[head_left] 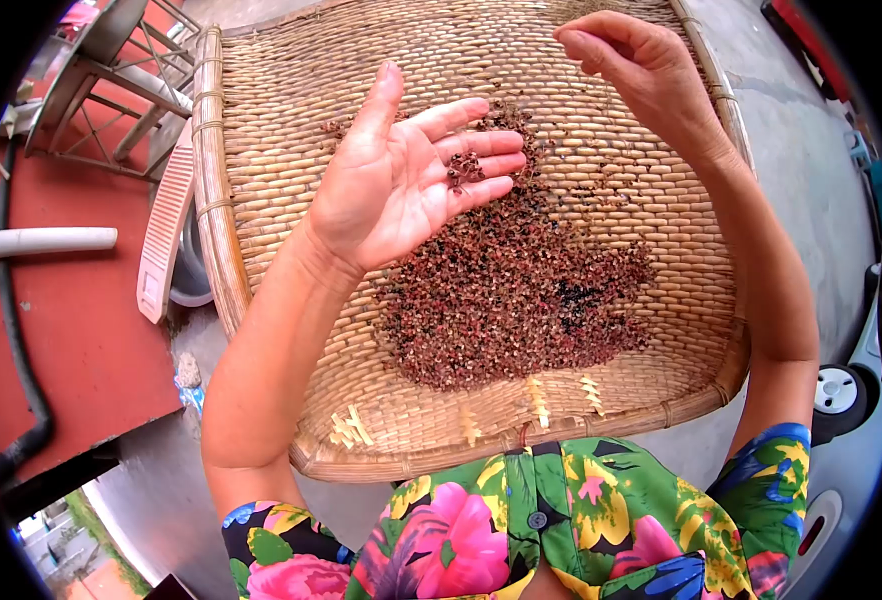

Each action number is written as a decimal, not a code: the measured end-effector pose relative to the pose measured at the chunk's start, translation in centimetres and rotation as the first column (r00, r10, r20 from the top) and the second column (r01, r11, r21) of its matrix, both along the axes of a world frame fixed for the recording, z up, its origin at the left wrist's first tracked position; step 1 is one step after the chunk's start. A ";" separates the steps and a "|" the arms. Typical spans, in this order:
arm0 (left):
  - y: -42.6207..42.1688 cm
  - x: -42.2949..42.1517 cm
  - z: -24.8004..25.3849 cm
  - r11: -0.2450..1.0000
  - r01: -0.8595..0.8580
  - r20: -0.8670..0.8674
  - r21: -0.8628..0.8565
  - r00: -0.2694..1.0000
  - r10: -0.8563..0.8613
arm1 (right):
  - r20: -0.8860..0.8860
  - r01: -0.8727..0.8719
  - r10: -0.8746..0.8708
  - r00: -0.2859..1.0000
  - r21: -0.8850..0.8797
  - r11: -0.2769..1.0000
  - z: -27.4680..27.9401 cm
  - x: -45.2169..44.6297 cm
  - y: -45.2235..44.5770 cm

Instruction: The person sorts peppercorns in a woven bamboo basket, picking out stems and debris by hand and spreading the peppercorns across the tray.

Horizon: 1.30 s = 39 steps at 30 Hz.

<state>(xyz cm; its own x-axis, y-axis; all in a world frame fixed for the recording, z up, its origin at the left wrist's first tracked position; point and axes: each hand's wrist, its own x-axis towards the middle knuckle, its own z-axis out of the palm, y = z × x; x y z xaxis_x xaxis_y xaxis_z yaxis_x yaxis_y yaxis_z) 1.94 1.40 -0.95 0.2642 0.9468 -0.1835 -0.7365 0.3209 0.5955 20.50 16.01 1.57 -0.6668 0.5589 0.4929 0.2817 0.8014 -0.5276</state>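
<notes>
My left hand [401, 175] is raised palm up over a woven tray, its fingers stretched out and the thumb apart. A small cluster of reddish-brown husks [465, 170], which look like Sichuan peppercorns, lies loose on its fingers. Above the tray's far right part, my right hand [646, 75] is closed, thumb and fingertips pressed together in a pinch; anything between them is too small to make out. Beneath both hands, a heap of the same peppercorns [501, 310] with dark seeds spreads over the middle and near part of the wicker tray [301, 230].
At the left stand a red surface [71, 300], a metal frame stand [111, 90] and a pale ridged plastic strip [168, 225] close to the tray's rim. A wheeled grey object [846, 395] is at the right. Pale woven strips [351, 428] show near the tray's front edge.
</notes>
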 end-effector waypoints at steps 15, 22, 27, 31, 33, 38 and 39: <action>0.1 -2.2 -0.8 0.987 -0.157 -0.683 0.045 0.716 0.144 | 0.556 -0.209 0.150 0.818 0.045 0.977 -6.7 0.2 -3.3; 0.2 -2.0 -1.0 0.971 -0.214 -0.662 0.111 0.713 0.233 | 0.432 -0.043 0.066 0.899 -0.061 0.997 -6.7 -0.1 -2.9; 0.2 -1.4 -1.4 0.964 -0.247 -0.653 0.100 0.715 0.251 | 0.053 -0.034 0.107 0.993 -0.732 0.681 -4.4 -0.5 -2.3; 0.3 -0.3 -2.3 0.975 -0.195 -0.643 0.104 0.735 0.215 | -0.064 -0.081 0.051 0.997 -0.866 0.494 -4.3 -0.5 -3.1; 0.1 0.5 -2.2 0.980 -0.171 -0.657 0.097 0.729 0.192 | -0.078 -0.103 0.076 0.994 -0.901 0.422 -4.0 -0.6 -3.4; 0.0 1.4 -2.4 0.980 -0.158 -0.640 0.121 0.742 0.198 | -0.114 -0.186 0.181 0.977 -0.873 0.451 -4.1 -0.8 -4.3; 0.0 1.4 -2.7 0.980 -0.151 -0.624 0.133 0.755 0.201 | -0.117 -0.186 0.178 0.977 -0.874 0.450 -4.0 -0.9 -4.6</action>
<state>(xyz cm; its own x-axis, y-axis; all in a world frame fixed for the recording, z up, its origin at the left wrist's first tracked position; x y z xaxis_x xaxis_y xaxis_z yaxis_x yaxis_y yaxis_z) 3.33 1.44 -3.60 -0.0603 0.9818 -0.1801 -0.2240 0.1625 0.9609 19.62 11.43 -2.41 -0.8063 0.5642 -0.1774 0.1801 -0.0516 -0.9823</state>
